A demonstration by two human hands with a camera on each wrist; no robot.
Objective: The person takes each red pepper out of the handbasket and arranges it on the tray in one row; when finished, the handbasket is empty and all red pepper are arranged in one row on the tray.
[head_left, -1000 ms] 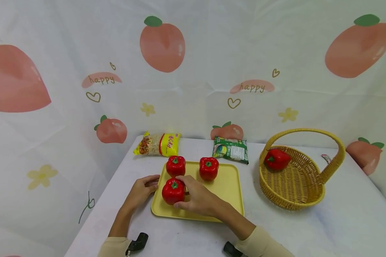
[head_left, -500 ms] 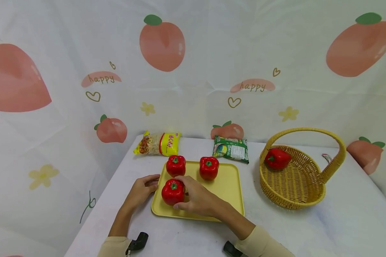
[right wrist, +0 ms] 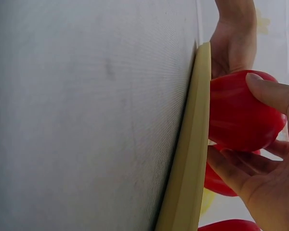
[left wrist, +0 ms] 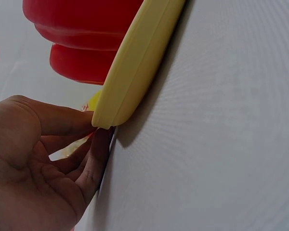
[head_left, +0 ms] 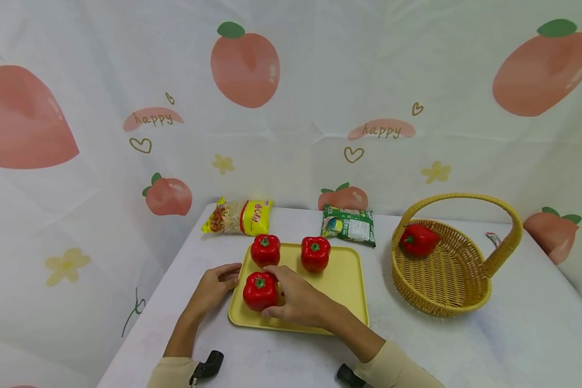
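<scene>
The right hand [head_left: 300, 302] holds the front red bell pepper [head_left: 260, 291] by its right side, thumb and fingers spread about as wide as the fruit, a little left of centre in the lower half of the frame. The pepper is upright, green stem on top, at the left of the yellow tray [head_left: 341, 285]; whether its base bears on the tray I cannot tell. Its gloss suggests a moulded imitation: probably light, stiff, somewhat slippery and hardly fragile, best taken round the lobed sides at mid-height rather than by the short stem. The left hand [head_left: 213, 287] has a narrow pinch on the tray's left rim. Farther up the tray stand 2 others, the rear-left pepper [head_left: 265, 250] and the rear-right pepper [head_left: 315, 254]. Above them lie a yellow pasta bag [head_left: 256, 217], left of centre, and a green packet [head_left: 348, 225], right of centre. At the frame's right, a wicker basket [head_left: 441, 307] holds 1 tipped red pepper [head_left: 419, 240] against its left wall.
</scene>
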